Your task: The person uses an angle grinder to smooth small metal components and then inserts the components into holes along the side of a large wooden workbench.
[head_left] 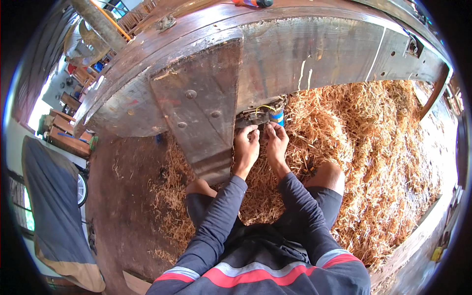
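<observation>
Left hand (247, 149), right hand (278, 143): fingers bunched, grip indeterminable | Dark metal part (256, 118): left hand's 1 o'clock, right hand's 11 o'clock

Below the worktop (206, 20), whatever the left hand (246, 149) and right hand (277, 143) may be pinching is too small for me to tell; they partly cover a dark mechanism (254, 117). Atop the worktop, a red object (247, 2) is cut off.
</observation>
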`<state>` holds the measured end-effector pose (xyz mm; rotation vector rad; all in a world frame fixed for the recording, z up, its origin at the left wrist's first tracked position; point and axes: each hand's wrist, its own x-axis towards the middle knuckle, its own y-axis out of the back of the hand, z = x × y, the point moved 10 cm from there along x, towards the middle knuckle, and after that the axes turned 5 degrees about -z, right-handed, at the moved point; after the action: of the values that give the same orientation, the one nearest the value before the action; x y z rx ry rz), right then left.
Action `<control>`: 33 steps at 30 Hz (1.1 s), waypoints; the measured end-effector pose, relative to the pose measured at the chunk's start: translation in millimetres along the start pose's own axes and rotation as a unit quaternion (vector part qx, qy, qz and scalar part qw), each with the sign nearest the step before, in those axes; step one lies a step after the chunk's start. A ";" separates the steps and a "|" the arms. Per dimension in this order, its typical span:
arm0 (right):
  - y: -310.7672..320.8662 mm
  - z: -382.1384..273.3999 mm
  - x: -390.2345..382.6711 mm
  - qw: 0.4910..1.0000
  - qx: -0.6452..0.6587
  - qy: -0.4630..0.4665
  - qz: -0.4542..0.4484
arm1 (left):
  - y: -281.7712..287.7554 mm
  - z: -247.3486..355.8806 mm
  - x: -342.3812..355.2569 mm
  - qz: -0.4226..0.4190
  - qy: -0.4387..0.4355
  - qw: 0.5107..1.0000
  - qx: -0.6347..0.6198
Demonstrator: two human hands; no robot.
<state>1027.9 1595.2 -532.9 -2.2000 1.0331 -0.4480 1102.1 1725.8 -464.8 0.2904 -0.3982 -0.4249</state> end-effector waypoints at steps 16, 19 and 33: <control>-7.4 56.1 12.1 0.959 0.179 -0.060 0.213 | 171.6 241.8 -57.1 0.198 -0.401 0.881 0.153; -7.5 55.0 12.9 0.959 0.165 -0.042 0.226 | 175.9 260.2 -40.3 0.209 -0.427 0.858 0.193; -15.6 59.0 3.5 0.949 0.206 -0.125 0.206 | 116.9 281.9 1.6 0.145 -0.555 0.768 0.287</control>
<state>1071.0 1624.5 -564.8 -1.5725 1.1072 -0.1670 1021.9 1773.9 -174.3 0.5478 -1.7472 -0.1057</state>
